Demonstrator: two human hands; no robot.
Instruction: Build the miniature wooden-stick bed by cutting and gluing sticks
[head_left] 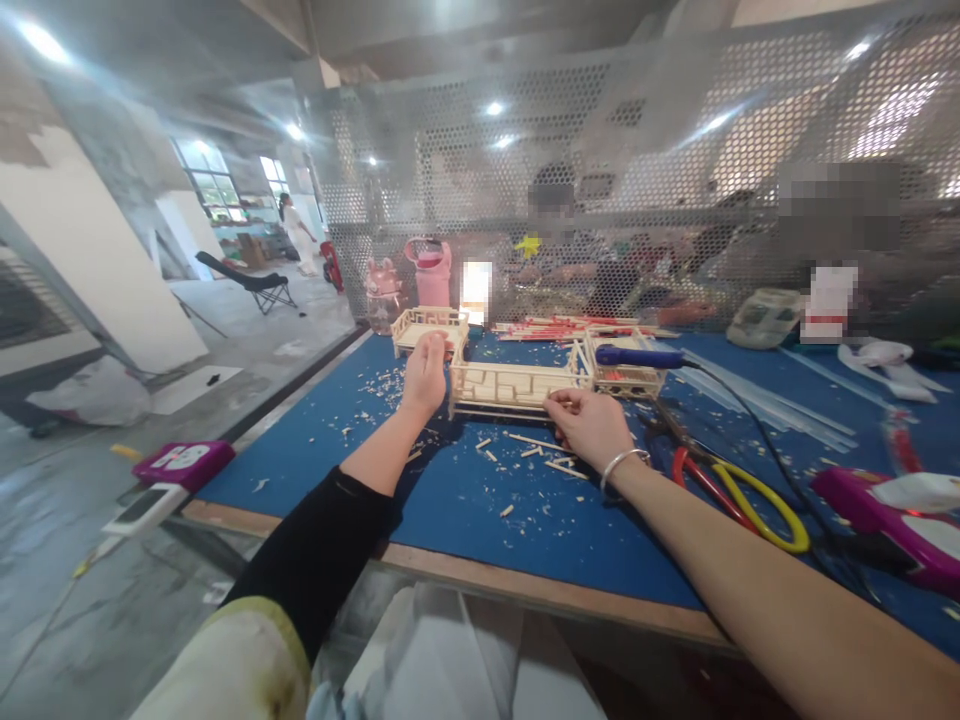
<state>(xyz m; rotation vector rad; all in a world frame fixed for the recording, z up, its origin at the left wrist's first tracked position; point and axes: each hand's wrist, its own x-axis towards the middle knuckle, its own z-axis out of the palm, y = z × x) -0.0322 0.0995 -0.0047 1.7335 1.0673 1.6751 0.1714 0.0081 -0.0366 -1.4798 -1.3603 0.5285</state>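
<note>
Pale wood: one long railed frame [510,387] over one blue tabletop [442,510].
The left hand [426,378] grips its left end; the right hand [596,425] has fingertips at its front edge, whether pinching I cannot tell. Two smaller pieces flank it: one left frame [409,336], one right frame [641,379] beside one blue tool [637,357].

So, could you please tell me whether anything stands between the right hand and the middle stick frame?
Nothing visible does: the right hand meets the near edge of the middle stick frame. The blue tool beyond and the loose stick pieces in front don't block it.
</note>
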